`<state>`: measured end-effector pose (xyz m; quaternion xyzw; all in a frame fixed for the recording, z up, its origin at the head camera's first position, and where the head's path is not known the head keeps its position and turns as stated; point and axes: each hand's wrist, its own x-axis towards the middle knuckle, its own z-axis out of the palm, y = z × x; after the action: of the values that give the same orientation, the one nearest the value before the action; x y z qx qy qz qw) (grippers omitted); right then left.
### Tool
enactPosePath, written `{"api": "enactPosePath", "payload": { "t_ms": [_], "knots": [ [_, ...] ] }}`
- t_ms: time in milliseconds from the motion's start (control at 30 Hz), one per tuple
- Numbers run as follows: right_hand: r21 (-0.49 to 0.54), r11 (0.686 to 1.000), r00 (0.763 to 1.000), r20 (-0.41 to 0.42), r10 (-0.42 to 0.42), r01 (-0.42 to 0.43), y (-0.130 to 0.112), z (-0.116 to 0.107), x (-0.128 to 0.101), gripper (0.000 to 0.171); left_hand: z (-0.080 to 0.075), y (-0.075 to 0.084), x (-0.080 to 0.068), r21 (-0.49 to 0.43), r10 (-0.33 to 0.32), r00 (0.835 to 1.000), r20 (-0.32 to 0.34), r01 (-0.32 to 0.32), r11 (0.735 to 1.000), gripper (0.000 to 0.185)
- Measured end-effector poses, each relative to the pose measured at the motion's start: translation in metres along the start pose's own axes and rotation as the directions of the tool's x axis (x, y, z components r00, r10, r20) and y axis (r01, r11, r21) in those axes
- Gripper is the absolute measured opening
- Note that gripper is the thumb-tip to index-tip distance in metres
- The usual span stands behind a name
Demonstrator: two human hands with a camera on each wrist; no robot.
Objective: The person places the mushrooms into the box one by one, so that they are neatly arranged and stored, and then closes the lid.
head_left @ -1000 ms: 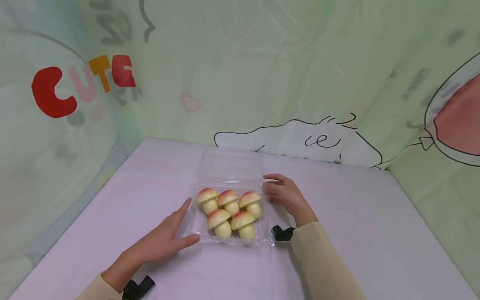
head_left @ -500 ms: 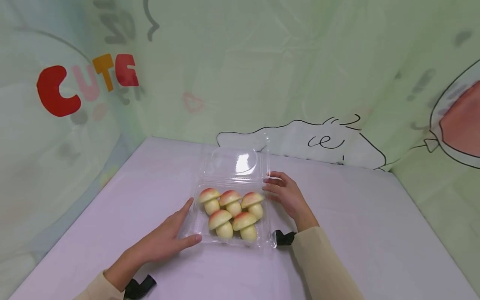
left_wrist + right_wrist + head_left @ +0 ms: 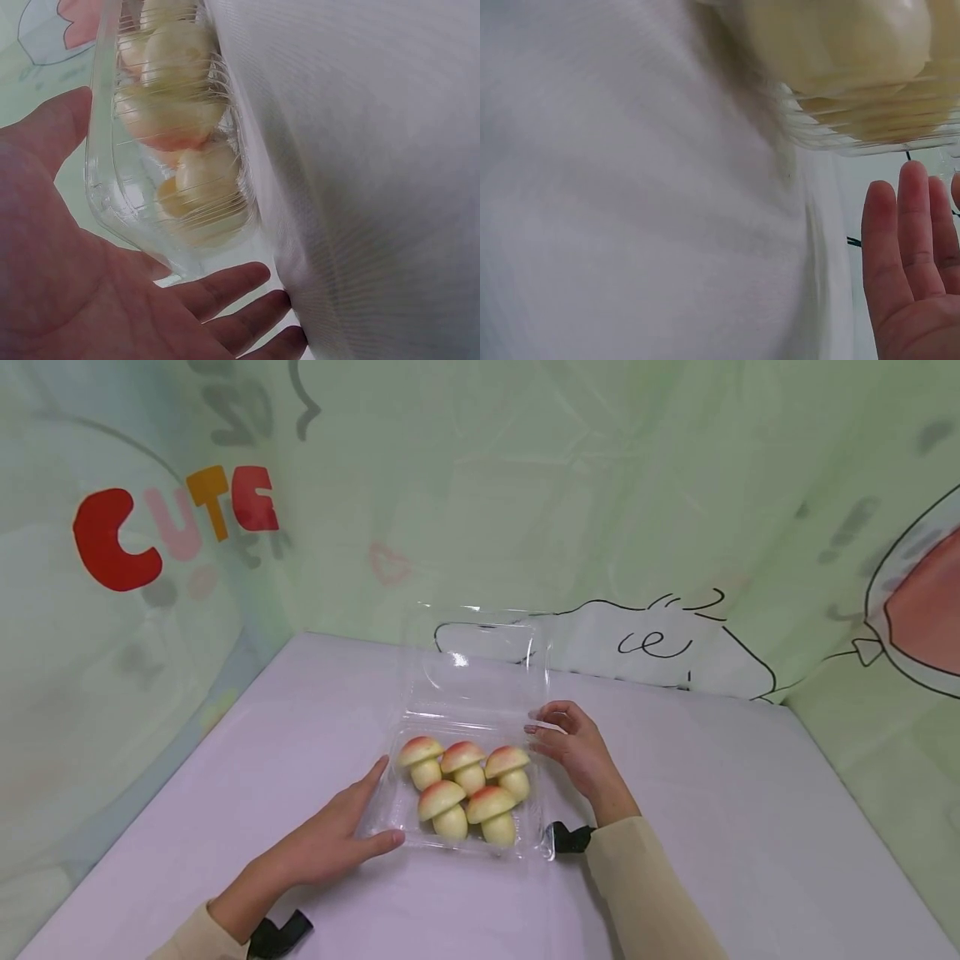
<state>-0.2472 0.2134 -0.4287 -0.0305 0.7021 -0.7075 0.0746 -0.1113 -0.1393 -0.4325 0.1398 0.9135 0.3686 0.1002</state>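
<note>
A clear plastic clamshell box (image 3: pixel 468 846) sits on the table, several mushroom-shaped pieces (image 3: pixel 450 812) with red-tinged caps lying in its base. Its transparent lid (image 3: pixel 468 664) stands raised at the back, tilted away from the base. My left hand (image 3: pixel 326 839) lies along the box's left side, thumb at the front left corner; in the left wrist view its fingers are extended around the box wall (image 3: pixel 112 187). Beside the hinge's right end is my right hand (image 3: pixel 573 747), its fingertips close to the lid's edge; contact is unclear. In the right wrist view its fingers (image 3: pixel 915 225) look straight.
A white cloth covers the table (image 3: pixel 720 827). Printed fabric walls (image 3: pixel 360 468) enclose it at the back and both sides. Black wrist mounts (image 3: pixel 279 935) sit at both sleeves.
The lid has swung up from lying back nearly flat to a steeper, raised angle. My right hand has shifted slightly at the hinge side; my left hand stays at the box's left side.
</note>
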Motion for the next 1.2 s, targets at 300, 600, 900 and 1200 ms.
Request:
{"api": "enactPosePath", "payload": {
  "t_ms": [300,600,900,1200],
  "knots": [
    [-0.027,0.999,0.999,-0.004,0.034,-0.034,-0.002,0.000,-0.002,0.014,-0.001,0.002,-0.001,0.004,-0.014,1.000,0.012,0.014,1.000,0.104],
    [0.035,0.999,0.999,0.006,0.033,-0.033,0.000,-0.002,-0.003,0.016,0.001,0.002,0.000,0.007,-0.011,1.000,0.003,0.011,1.000,0.103],
    [0.091,0.995,0.998,0.059,0.031,-0.036,0.002,-0.004,-0.004,0.033,0.001,0.001,0.000,0.013,0.025,1.000,-0.018,-0.025,1.000,0.103],
    [-0.010,1.000,0.989,0.146,0.008,-0.007,0.003,-0.009,-0.011,0.032,0.000,0.002,-0.001,0.015,0.008,1.000,-0.007,-0.008,1.000,0.104]
  ]
}}
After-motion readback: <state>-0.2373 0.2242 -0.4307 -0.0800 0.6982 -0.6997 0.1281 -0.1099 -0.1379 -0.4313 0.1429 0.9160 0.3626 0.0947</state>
